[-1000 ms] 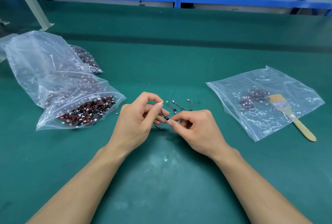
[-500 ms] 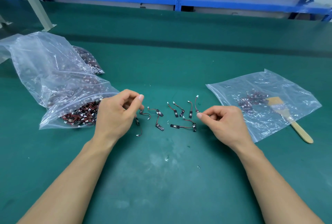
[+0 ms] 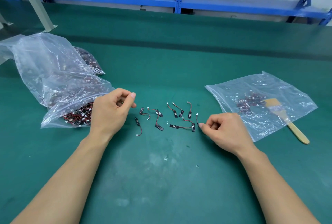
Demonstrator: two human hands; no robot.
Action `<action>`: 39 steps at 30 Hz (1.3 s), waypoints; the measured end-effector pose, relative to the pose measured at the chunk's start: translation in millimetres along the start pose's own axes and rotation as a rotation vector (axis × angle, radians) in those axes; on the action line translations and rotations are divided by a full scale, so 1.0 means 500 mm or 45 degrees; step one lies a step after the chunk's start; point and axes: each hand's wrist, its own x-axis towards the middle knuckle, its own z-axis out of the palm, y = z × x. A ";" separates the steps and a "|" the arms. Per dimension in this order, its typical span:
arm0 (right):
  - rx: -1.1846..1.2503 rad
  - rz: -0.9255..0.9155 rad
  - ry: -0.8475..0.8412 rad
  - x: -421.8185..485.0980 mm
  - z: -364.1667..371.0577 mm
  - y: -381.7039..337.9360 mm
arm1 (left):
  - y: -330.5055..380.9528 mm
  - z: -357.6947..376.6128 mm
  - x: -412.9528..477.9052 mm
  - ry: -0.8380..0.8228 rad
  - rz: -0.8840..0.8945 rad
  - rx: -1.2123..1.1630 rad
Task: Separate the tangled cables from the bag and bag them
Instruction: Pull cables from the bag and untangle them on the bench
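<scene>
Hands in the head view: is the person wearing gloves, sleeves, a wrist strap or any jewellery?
No. The left hand and the right hand are bare, with no gloves, rings or watch. The forearms are uncovered down to the frame's lower edge; no sleeve or wrist strap shows.

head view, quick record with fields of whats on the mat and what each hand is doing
left hand: curled beside source bag; hold unclear
right hand: pinches one cable
loose cables: spread on green mat between hands
right bag: few cables inside
brush: lies across right bag's near edge
</scene>
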 end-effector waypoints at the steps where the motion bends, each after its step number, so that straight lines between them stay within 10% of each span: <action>1: -0.014 -0.008 -0.008 0.000 0.000 0.000 | -0.001 0.001 0.001 0.000 -0.004 -0.001; 39: 0.242 0.037 0.152 0.016 0.007 0.013 | -0.007 0.003 0.003 -0.045 -0.033 -0.009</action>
